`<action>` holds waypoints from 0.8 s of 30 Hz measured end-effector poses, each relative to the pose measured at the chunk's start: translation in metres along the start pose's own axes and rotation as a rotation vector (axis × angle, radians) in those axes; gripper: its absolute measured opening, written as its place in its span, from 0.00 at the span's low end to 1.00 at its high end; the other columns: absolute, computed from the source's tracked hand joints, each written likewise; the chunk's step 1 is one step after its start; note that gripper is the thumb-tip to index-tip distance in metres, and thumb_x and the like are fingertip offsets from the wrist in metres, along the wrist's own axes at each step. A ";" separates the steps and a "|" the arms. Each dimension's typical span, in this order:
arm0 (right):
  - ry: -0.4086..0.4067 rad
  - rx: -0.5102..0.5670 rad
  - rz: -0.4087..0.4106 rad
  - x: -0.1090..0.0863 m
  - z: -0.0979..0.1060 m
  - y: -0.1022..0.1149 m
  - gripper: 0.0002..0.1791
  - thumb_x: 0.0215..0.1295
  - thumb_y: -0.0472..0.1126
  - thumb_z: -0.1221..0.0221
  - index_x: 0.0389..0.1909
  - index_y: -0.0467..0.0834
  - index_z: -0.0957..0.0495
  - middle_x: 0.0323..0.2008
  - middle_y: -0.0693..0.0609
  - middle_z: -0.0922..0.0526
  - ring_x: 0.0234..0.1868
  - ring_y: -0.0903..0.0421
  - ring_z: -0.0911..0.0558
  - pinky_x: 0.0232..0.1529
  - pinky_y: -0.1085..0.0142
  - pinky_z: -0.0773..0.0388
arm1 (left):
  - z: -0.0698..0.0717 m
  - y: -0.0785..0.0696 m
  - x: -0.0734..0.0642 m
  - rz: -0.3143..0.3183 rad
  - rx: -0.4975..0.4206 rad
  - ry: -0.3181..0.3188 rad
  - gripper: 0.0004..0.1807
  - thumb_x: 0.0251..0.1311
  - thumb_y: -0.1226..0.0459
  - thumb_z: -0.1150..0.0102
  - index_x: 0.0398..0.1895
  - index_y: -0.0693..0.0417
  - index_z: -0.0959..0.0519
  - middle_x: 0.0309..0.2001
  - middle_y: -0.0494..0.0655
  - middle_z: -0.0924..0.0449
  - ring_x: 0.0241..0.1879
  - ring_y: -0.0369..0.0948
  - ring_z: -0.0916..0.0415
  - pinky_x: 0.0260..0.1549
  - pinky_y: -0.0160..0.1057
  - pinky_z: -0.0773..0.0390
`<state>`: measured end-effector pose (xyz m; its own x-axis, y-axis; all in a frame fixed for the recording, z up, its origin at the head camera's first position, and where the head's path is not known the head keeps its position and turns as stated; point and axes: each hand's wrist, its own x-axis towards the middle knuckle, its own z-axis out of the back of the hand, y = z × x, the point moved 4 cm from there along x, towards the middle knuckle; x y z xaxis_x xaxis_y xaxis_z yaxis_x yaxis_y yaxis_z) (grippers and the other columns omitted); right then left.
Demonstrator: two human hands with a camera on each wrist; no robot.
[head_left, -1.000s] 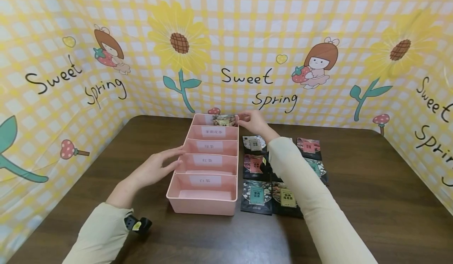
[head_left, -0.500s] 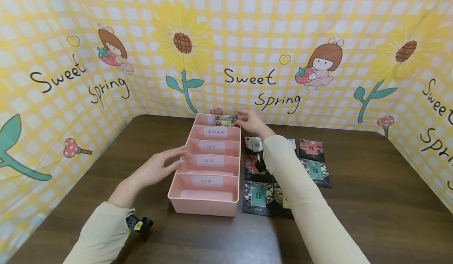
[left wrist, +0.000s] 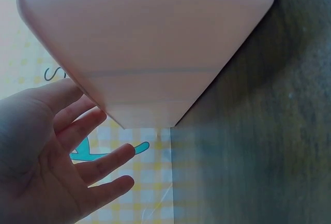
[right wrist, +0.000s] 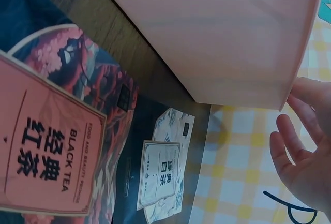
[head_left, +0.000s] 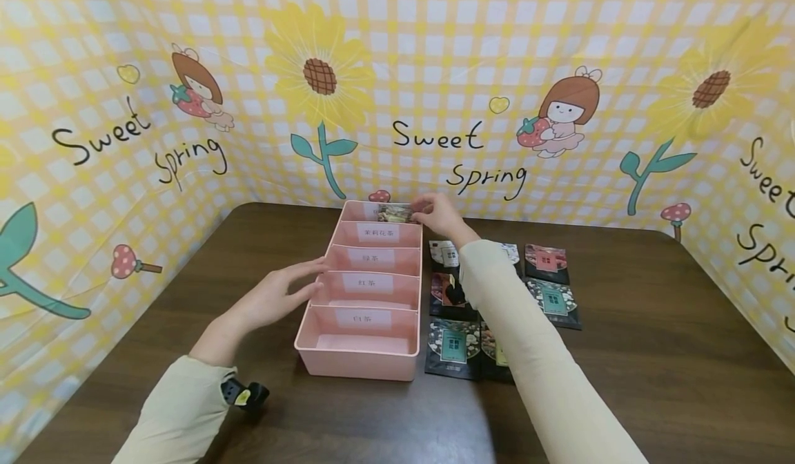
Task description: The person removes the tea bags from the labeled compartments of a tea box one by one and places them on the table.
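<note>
A long pink box [head_left: 358, 364] with labelled compartments stands in the middle of the table. Beside its left wall is my left hand [head_left: 273, 297], fingers spread and fingertips at the rim; the left wrist view shows nothing in the palm. At the far right corner my right hand [head_left: 439, 217] reaches over the rim and pinches the right edge of a dark patterned tea packet [head_left: 395, 213] in the farthest compartment. The packet's lower part is hidden behind a divider. In the right wrist view the tips of the right hand's [right wrist: 305, 141] upper fingers are hidden by the box.
Several tea packets lie right of the box: a black tea packet [right wrist: 57, 146], a white-labelled packet [right wrist: 160, 175], a teal-labelled packet [head_left: 455, 346] and a red-labelled packet [head_left: 546, 261] among them. My right forearm covers some. Patterned cloth [head_left: 428, 91] borders the brown table [head_left: 652, 353].
My right hand has shifted slightly left. The packet in the far compartment has tilted, and its label shows less. My left hand stays at the box's left rim.
</note>
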<state>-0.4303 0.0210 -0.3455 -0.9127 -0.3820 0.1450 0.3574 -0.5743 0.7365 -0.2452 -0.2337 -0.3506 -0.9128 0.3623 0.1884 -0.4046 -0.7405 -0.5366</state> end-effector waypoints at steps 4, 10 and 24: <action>-0.014 -0.009 0.023 -0.001 -0.001 0.002 0.12 0.62 0.34 0.42 0.46 0.35 0.21 0.46 0.39 0.18 0.47 0.46 0.19 0.48 0.59 0.21 | 0.000 0.000 0.000 0.003 -0.002 0.002 0.21 0.65 0.64 0.48 0.60 0.58 0.29 0.65 0.59 0.34 0.65 0.57 0.37 0.62 0.58 0.36; -0.027 -0.058 -0.003 -0.004 -0.004 0.004 0.10 0.64 0.35 0.43 0.42 0.36 0.19 0.44 0.40 0.16 0.45 0.48 0.19 0.44 0.61 0.21 | -0.001 -0.001 0.001 0.000 -0.003 0.002 0.21 0.65 0.64 0.48 0.60 0.59 0.29 0.65 0.60 0.34 0.65 0.57 0.37 0.62 0.58 0.36; -0.107 -0.044 0.013 -0.007 0.011 0.006 0.12 0.64 0.38 0.43 0.44 0.39 0.18 0.45 0.42 0.16 0.46 0.49 0.18 0.48 0.59 0.21 | 0.000 -0.001 0.000 0.002 0.010 0.000 0.21 0.65 0.64 0.48 0.61 0.59 0.29 0.65 0.60 0.34 0.65 0.57 0.36 0.62 0.58 0.36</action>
<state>-0.4240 0.0277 -0.3347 -0.9229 -0.3116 0.2260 0.3758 -0.6021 0.7045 -0.2451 -0.2325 -0.3498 -0.9138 0.3606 0.1870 -0.4029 -0.7467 -0.5292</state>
